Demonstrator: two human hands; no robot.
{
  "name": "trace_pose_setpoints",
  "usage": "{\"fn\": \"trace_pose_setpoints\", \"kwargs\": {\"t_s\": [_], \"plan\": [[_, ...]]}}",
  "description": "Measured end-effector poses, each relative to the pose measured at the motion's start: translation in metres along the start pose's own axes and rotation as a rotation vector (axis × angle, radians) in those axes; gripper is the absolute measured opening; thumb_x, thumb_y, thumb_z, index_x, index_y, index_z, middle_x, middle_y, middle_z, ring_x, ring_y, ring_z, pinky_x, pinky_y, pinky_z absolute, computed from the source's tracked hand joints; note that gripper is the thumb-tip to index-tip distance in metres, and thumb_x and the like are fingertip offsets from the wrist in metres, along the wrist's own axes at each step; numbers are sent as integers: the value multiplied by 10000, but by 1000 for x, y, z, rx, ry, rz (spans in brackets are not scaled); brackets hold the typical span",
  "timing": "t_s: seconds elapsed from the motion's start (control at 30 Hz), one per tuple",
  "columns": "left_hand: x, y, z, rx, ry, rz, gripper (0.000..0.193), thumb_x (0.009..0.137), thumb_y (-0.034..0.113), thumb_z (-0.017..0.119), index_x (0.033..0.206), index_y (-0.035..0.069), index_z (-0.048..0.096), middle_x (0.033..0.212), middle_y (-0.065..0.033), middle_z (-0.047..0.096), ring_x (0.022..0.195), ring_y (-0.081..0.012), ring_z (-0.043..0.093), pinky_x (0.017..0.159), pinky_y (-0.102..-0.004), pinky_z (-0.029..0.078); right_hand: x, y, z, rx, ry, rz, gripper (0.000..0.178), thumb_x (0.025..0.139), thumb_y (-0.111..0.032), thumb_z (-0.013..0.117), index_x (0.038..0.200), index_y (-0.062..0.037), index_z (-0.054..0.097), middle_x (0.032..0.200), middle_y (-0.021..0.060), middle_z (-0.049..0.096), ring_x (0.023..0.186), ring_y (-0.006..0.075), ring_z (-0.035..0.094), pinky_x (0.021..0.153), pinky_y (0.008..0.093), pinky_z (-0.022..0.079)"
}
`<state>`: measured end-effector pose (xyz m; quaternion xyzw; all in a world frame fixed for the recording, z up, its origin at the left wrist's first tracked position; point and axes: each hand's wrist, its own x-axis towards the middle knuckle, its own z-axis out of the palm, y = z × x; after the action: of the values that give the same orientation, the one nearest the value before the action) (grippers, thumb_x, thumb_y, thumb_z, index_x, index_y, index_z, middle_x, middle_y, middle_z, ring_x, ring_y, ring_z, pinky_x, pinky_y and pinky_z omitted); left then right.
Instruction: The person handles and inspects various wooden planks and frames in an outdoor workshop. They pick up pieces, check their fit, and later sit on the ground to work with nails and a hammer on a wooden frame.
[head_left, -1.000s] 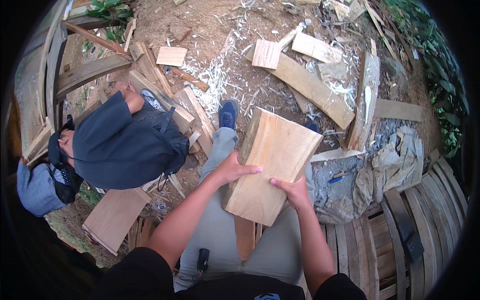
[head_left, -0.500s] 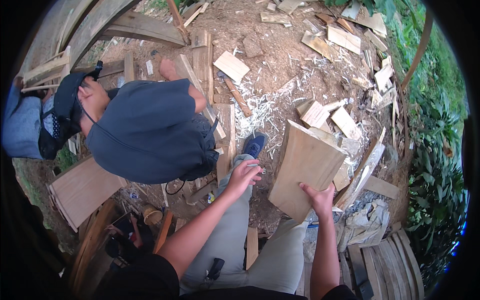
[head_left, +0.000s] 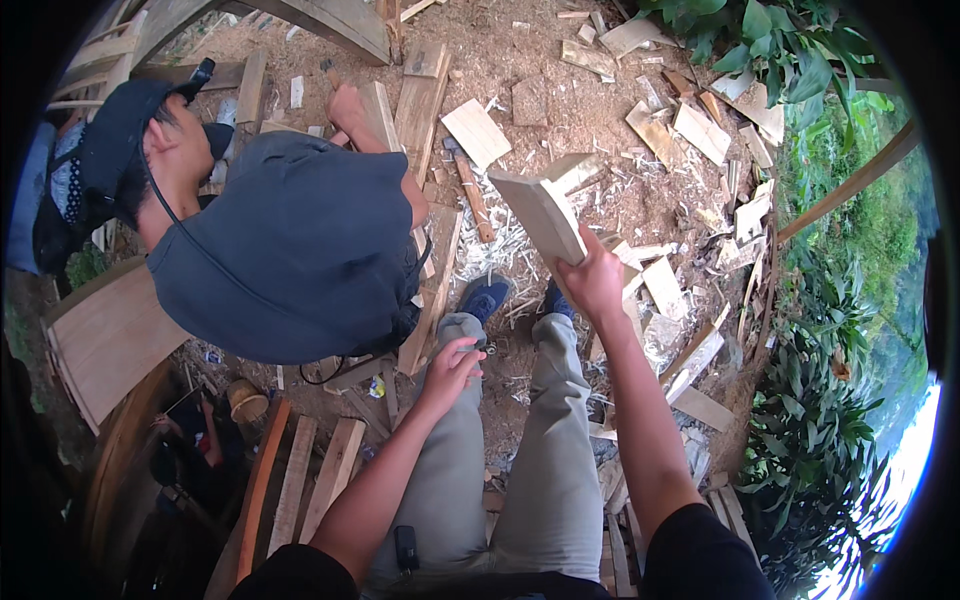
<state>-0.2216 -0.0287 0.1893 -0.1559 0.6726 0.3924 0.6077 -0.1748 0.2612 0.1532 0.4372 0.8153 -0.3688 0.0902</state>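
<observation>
My right hand (head_left: 595, 278) grips a thick wooden board (head_left: 535, 222) by its near end. The board is raised over the ground and tilted, its narrow edge turned toward me; a lighter wooden piece shows behind it. Over my left knee, my left hand (head_left: 452, 378) hangs with loosely bent, parted fingers and holds nothing. On the ground left of the board lies a wooden-handled tool (head_left: 473, 196) with a dark head, among pale shavings. A flat board piece (head_left: 477, 133) rests just beyond it.
A co-worker in a dark shirt (head_left: 285, 250) bends over beams (head_left: 425, 100) on my left. Wood offcuts (head_left: 703, 133) and shavings litter the ground at the right. Leafy plants (head_left: 810, 430) border the right side. Planks (head_left: 335, 465) lie at the lower left, near a wide board (head_left: 115, 340).
My right hand has lifted the board forward and turned it from broad face to edge. My left hand has shifted slightly left and nearer. The view has moved, and both feet now show.
</observation>
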Motion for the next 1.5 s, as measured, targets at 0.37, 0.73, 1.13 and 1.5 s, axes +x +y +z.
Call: {"fn": "trace_pose_setpoints", "kwargs": {"t_s": [0.37,0.73,1.13,1.5], "plan": [[46,13,117,-319,-25,187,413,1014,251,553,1360,43,466,1182,-126,681,906,-158,689,735,-249,504,79,70,49,-209,-145,-175,435,768,-172,735,1171,-102,589,874,213,709,807,397,698,762,483,560],[119,-59,145,-249,-251,129,459,1008,345,562,1365,66,489,1168,-102,663,920,-151,644,756,-266,493,190,45,138,-337,-138,-247,310,858,-95,599,1168,-100,595,815,162,711,709,293,713,666,421,607],[159,-71,142,-45,-164,43,452,973,375,599,1303,74,529,1166,-173,672,914,-256,692,825,-365,530,279,17,270,-555,253,-540,353,858,-54,600,1186,-65,470,1096,175,615,1056,354,629,894,478,506],[159,-65,144,-98,-140,85,512,979,428,577,1314,46,515,1178,-179,660,965,-266,692,848,-367,525,258,25,305,-700,345,-615,543,807,-135,699,1285,-44,458,1124,168,563,1053,337,583,886,496,499]]}}
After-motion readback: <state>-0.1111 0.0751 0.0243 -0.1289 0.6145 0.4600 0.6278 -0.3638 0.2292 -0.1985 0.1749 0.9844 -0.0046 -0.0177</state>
